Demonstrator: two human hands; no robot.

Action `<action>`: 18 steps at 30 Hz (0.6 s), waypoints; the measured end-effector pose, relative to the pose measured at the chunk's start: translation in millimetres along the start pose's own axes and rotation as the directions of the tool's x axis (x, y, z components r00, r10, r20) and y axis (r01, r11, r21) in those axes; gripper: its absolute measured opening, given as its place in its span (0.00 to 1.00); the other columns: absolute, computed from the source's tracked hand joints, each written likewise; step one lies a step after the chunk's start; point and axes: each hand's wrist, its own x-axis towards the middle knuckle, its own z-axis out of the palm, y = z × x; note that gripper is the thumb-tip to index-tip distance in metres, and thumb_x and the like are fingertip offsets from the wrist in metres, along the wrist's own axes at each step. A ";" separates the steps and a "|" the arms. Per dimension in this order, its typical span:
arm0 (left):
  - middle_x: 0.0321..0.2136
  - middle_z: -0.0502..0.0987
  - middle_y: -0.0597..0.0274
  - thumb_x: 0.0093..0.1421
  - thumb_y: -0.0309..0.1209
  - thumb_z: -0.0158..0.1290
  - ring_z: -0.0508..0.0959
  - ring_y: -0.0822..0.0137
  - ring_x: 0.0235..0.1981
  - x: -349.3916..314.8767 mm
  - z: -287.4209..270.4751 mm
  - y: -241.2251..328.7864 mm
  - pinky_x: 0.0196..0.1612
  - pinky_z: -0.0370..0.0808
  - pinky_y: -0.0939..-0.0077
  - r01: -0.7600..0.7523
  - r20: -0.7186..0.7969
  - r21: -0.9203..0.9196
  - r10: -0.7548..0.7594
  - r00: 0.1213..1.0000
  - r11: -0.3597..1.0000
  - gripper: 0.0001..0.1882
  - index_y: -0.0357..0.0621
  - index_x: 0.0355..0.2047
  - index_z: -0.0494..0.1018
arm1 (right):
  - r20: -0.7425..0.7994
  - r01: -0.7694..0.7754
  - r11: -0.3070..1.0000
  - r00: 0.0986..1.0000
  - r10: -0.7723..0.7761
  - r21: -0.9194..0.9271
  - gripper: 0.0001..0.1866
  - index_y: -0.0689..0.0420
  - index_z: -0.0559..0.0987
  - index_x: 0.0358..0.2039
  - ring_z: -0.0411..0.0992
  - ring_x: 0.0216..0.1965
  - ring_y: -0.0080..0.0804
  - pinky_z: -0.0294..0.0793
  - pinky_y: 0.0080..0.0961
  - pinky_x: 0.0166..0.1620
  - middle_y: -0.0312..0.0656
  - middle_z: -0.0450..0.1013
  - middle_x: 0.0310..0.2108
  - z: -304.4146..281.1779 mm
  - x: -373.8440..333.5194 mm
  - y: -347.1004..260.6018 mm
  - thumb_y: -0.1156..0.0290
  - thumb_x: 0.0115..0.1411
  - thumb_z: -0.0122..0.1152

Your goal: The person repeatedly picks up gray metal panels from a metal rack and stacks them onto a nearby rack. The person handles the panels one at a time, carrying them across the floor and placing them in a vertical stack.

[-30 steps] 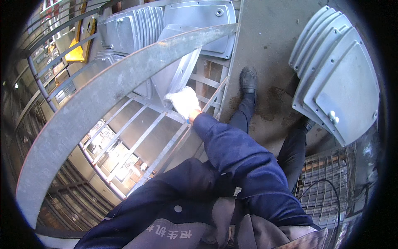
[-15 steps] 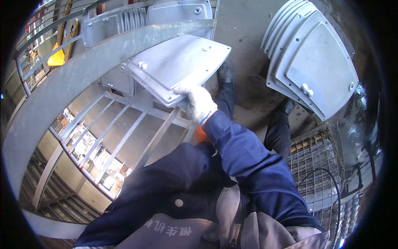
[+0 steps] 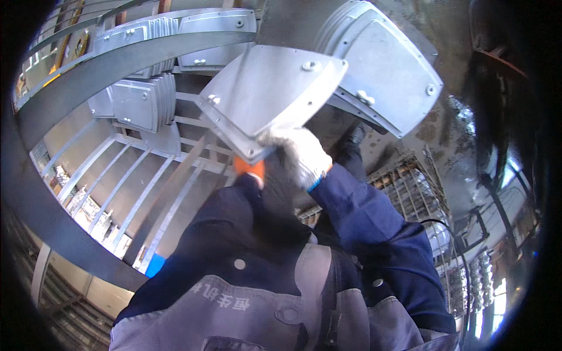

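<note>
A grey metal cover plate (image 3: 272, 88), shaped like a rounded trapezoid with bolt holes along its rim and small knobs, is tilted in front of me. My right hand (image 3: 301, 153), in a white glove, is closed on its near edge, fingers on the upper face. My left hand (image 3: 250, 168), in an orange glove, shows just below the plate's near corner; its fingers are hidden behind the plate. Beyond it to the right, a stack of like cover plates (image 3: 392, 73) partly sits behind the held one.
To the left stands a metal rack (image 3: 126, 55) with a curved grey rail and slatted shelf, holding several similar plates (image 3: 137, 102). At the right, a wire basket (image 3: 410, 190) holds metal parts, with a black cable beside it. My shoe (image 3: 356, 134) is on the dark floor.
My view has swung to the right. The held plate now overlaps the edge of the right-hand stack in view. The orange glove has come up to the plate's near corner.
</note>
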 end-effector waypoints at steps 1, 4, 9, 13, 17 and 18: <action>0.48 0.76 0.51 0.58 0.45 0.54 0.77 0.52 0.50 3.3 -9.1 -4.2 0.49 0.75 0.57 0.027 0.024 -0.185 -0.023 0.999 0.982 0.22 0.43 0.46 0.73 | -0.079 0.094 0.991 0.992 -0.102 -0.095 0.11 0.66 0.81 0.37 0.77 0.42 0.36 0.74 0.28 0.50 0.48 0.79 0.37 6.4 -26.9 -2.4 0.80 0.52 0.65; 0.53 0.72 0.50 0.61 0.51 0.49 0.74 0.51 0.54 16.9 -46.4 2.4 0.53 0.73 0.54 0.109 0.138 -0.753 -0.007 0.990 0.649 0.28 0.43 0.53 0.68 | -0.109 0.142 0.962 0.979 -0.171 -0.232 0.09 0.65 0.81 0.35 0.77 0.38 0.33 0.75 0.27 0.48 0.46 0.79 0.36 10.2 -97.8 -26.4 0.80 0.52 0.65; 0.62 0.66 0.47 0.65 0.61 0.41 0.69 0.51 0.60 23.5 -96.0 82.7 0.61 0.70 0.49 0.303 0.165 -0.945 0.618 0.768 -0.125 0.39 0.44 0.66 0.59 | -0.100 0.113 0.777 0.970 -0.221 -0.620 0.12 0.65 0.81 0.36 0.78 0.36 0.33 0.78 0.28 0.44 0.47 0.80 0.35 -28.5 -191.6 -78.5 0.78 0.49 0.68; 0.61 0.67 0.48 0.61 0.61 0.50 0.71 0.49 0.58 18.3 -84.2 161.6 0.59 0.71 0.47 0.337 0.234 -0.924 0.431 0.871 -0.180 0.42 0.42 0.65 0.61 | -0.245 0.271 0.875 0.889 -0.388 -0.401 0.20 0.66 0.80 0.40 0.79 0.36 0.39 0.80 0.28 0.46 0.51 0.80 0.36 -83.1 -223.8 -100.5 0.77 0.42 0.70; 0.55 0.73 0.50 0.64 0.47 0.54 0.74 0.53 0.55 60.9 -68.5 225.6 0.61 0.70 0.49 0.481 0.398 -0.869 0.414 0.819 -0.114 0.30 0.40 0.60 0.67 | -0.134 0.347 0.910 0.914 -0.382 -0.227 0.32 0.68 0.77 0.48 0.80 0.41 0.45 0.82 0.37 0.44 0.51 0.79 0.40 -166.3 -216.8 -137.3 0.77 0.36 0.69; 0.53 0.75 0.51 0.63 0.44 0.56 0.74 0.54 0.54 70.6 -60.3 235.6 0.60 0.70 0.50 0.496 0.389 -0.861 0.486 0.783 -0.110 0.28 0.40 0.57 0.69 | -0.126 0.390 0.893 0.897 -0.423 -0.226 0.29 0.67 0.77 0.47 0.80 0.39 0.44 0.82 0.37 0.44 0.51 0.79 0.39 -188.0 -215.8 -143.0 0.78 0.40 0.69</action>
